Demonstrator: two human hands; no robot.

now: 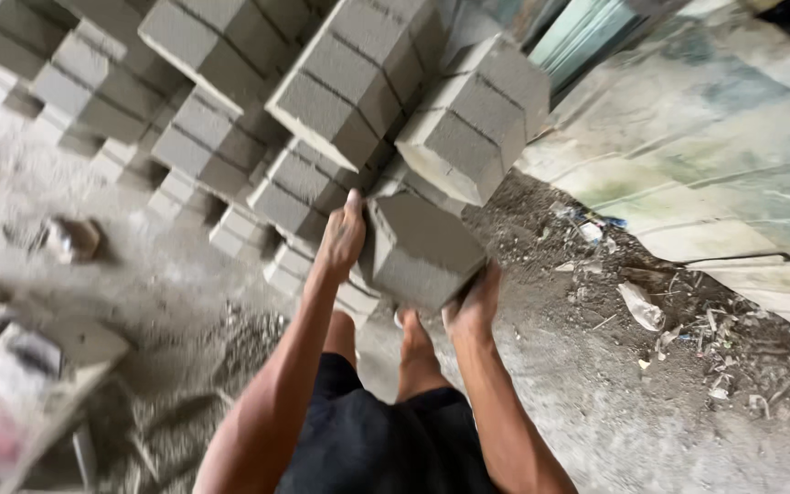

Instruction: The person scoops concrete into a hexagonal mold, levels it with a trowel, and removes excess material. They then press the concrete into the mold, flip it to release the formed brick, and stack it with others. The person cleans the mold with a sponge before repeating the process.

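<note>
Both bare hands, left hand [342, 240] and right hand [474, 306], are gripping 1 grey concrete block [422, 247], seemingly insecurely, risking dropping onto feet [413, 331].

Stacked grey blocks [230, 137], litter [642, 306], dirt floor [596, 402]

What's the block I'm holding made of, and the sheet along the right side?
The block held between the left hand and right hand looks like concrete or cement: dull grey, grainy faces, square edges, matching the stack behind. The sheet looks like worn tarpaulin or plastic, faded greenish, creased; the blur leaves that open.
</note>
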